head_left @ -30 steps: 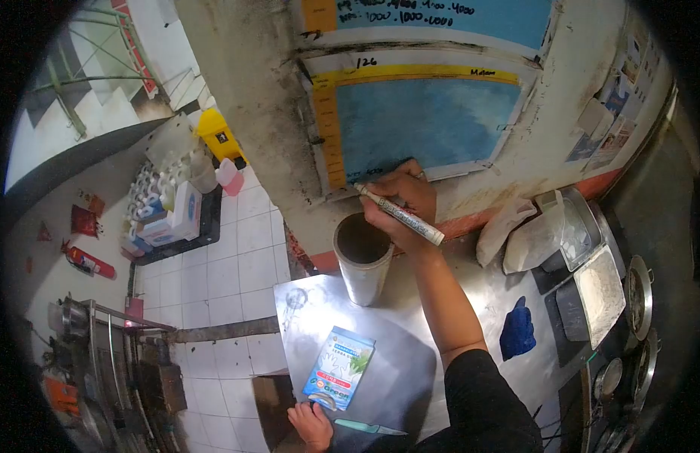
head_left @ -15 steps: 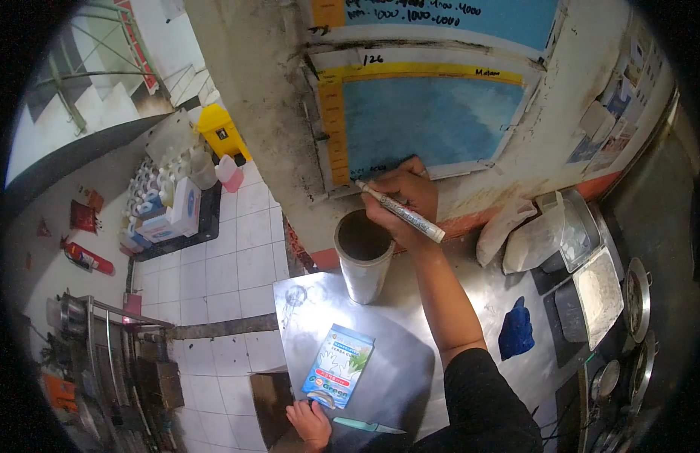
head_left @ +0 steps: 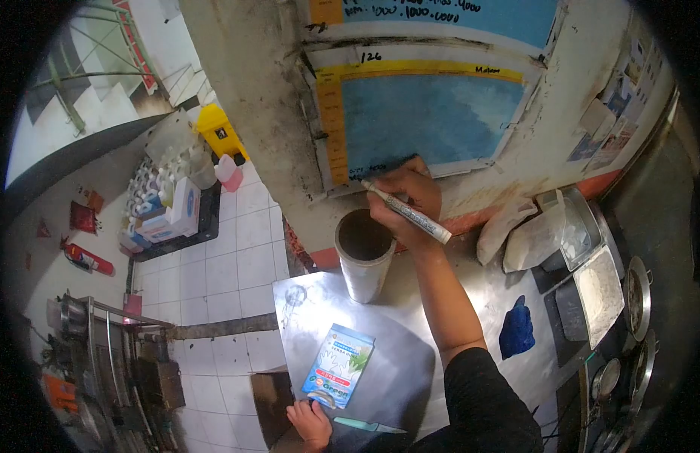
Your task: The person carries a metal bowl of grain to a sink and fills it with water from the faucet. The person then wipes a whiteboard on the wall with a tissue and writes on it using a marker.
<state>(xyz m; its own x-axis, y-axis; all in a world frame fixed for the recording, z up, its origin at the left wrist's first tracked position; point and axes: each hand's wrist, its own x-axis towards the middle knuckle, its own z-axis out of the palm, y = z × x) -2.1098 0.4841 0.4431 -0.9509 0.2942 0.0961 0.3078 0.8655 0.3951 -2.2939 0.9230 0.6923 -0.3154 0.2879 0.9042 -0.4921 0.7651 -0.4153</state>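
My right hand (head_left: 410, 198) is closed around a white marker pen (head_left: 412, 214), its tip at the lower left of a blue chart (head_left: 433, 117) on the wall. Small black handwriting shows beside the tip. Just below that hand, a tall white cylinder (head_left: 363, 275) with an open dark top stands on the metal table (head_left: 410, 332). My left hand (head_left: 310, 424) rests at the table's front edge, by the lower end of a blue-and-white glove packet (head_left: 339, 367). Its fingers are partly curled, and whether they hold anything is unclear. A knife with a mint-green handle (head_left: 357, 424) lies to its right.
On the table's right are a blue cloth (head_left: 517, 329), plastic bags (head_left: 507, 234) and a metal container of white powder (head_left: 597, 294). Pot lids (head_left: 638, 300) hang or stand farther right. Left on the floor are bottles, a yellow bin (head_left: 220, 131) and a fire extinguisher (head_left: 89, 258).
My right hand and the marker have shifted slightly to the right along the chart, and a little more handwriting shows near the tip. My left hand stays where it was.
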